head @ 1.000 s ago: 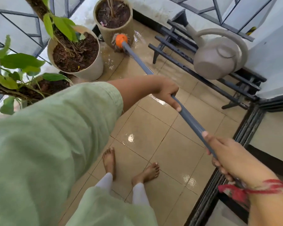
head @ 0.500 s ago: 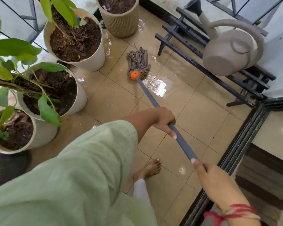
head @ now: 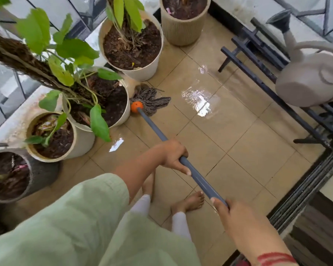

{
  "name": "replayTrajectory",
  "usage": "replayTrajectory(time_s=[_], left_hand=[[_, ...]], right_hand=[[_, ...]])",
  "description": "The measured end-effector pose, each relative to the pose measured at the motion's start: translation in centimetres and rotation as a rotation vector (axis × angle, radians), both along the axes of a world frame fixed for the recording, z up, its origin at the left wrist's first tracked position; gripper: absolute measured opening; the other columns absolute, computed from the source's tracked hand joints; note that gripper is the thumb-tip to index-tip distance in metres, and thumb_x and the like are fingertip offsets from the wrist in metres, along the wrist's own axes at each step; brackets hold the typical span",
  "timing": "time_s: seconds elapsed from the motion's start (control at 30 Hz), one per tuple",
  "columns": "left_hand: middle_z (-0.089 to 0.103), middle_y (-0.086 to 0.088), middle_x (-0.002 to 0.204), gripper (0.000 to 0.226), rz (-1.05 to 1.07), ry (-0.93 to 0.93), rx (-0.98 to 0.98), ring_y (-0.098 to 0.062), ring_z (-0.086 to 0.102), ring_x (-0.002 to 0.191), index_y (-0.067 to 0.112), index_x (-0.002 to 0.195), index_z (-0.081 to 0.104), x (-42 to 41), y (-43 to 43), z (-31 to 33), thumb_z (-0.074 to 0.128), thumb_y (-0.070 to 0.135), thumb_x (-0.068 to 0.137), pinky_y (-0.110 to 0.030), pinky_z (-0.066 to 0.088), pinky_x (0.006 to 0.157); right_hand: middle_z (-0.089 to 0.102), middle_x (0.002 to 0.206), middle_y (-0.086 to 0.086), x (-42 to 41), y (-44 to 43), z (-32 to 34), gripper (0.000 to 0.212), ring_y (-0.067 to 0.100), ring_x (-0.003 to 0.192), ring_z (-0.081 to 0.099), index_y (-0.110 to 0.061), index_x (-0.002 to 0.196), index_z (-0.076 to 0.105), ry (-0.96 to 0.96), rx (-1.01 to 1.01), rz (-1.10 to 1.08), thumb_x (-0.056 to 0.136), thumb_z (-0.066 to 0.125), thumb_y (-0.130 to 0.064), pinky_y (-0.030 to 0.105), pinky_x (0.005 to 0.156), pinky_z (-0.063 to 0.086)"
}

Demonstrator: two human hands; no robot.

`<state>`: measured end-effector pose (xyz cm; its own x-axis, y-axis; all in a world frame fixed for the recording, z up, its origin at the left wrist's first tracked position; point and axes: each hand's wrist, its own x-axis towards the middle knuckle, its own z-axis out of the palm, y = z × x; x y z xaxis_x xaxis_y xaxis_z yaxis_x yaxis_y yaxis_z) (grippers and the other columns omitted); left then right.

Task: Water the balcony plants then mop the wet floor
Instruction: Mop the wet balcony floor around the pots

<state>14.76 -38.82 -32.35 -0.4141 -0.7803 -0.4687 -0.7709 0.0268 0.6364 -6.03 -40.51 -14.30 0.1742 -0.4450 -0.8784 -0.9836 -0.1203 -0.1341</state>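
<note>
I hold a mop by its long grey handle (head: 153, 126). My left hand (head: 173, 154) grips the handle midway, and my right hand (head: 236, 217) grips it near the top end. The grey string mop head (head: 150, 97), with an orange collar (head: 136, 107), lies flat on the tan tiled floor (head: 257, 150), touching the base of a white plant pot (head: 121, 116). A shiny puddle (head: 200, 98) lies on the tiles just right of the mop head. The beige watering can (head: 311, 81) rests on a dark rack at the right.
Several plant pots line the left side: a white pot (head: 142, 73), a ribbed beige pot (head: 182, 33), a small pot (head: 81, 143), a dark pot (head: 41, 175). The black metal rack (head: 261, 72) and a sliding door track (head: 305, 189) bound the right. My bare feet (head: 188, 202) stand below the handle.
The mop head has been dragged back and to the left, from near the ribbed beige pot to the base of the nearer white pot. Both hands kept their grip on the handle.
</note>
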Motion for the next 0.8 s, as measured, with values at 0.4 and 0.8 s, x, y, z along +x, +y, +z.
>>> replayTrajectory(time_s=[0.4,0.8], left_hand=[[0.039,0.004,0.049,0.098,-0.027,0.072,-0.018,-0.015,0.039,0.046,0.016,0.056,0.037,-9.7,-2.9,0.4,-0.001,0.104,0.033,-0.031,0.034,0.053],[0.055,-0.006,0.090,0.081,-0.177,-0.191,-0.061,-0.027,0.056,0.083,0.014,0.092,0.051,-3.9,-14.6,-3.8,0.038,0.088,0.065,-0.040,0.046,0.078]], right_hand=[[0.059,0.076,-0.008,-6.0,-3.7,2.9,0.095,0.005,0.077,0.057,-0.028,0.080,0.055,0.270,0.069,0.067,0.040,-0.005,-0.091,0.019,0.063,0.042],[0.054,0.074,0.004,-4.0,-7.0,-6.5,0.049,0.029,0.078,0.054,-0.018,0.080,0.051,0.060,-0.251,-0.148,0.094,0.025,-0.057,0.033,0.068,0.039]])
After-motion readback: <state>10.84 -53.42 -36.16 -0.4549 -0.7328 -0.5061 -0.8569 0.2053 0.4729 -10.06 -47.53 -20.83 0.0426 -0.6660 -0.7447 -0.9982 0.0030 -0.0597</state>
